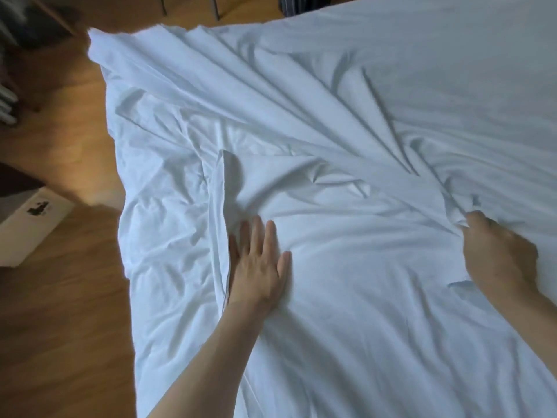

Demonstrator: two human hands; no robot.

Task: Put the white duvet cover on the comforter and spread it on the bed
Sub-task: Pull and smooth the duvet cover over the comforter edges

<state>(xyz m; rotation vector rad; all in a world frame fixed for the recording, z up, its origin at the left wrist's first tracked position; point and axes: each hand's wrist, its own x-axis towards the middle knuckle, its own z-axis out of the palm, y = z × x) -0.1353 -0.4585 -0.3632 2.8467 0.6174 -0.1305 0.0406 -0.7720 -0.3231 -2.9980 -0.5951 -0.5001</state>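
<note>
Leftmost, wood floor [60, 327] with a white box [33, 221], then left hand [259, 263] flat, fingers straight, pressing the white duvet cover [346, 122] (rumpled, spread over the bed), right hand [500, 254] pinching a bunched fold of it.

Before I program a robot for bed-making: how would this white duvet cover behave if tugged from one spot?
Probably floppy: the duvet cover bunches where the right hand pinches it, with long creases fanning away. It likely drags rather than lifts whole. Where the left hand presses flat, it lies smoother, so pinning it may limit sliding.
</note>
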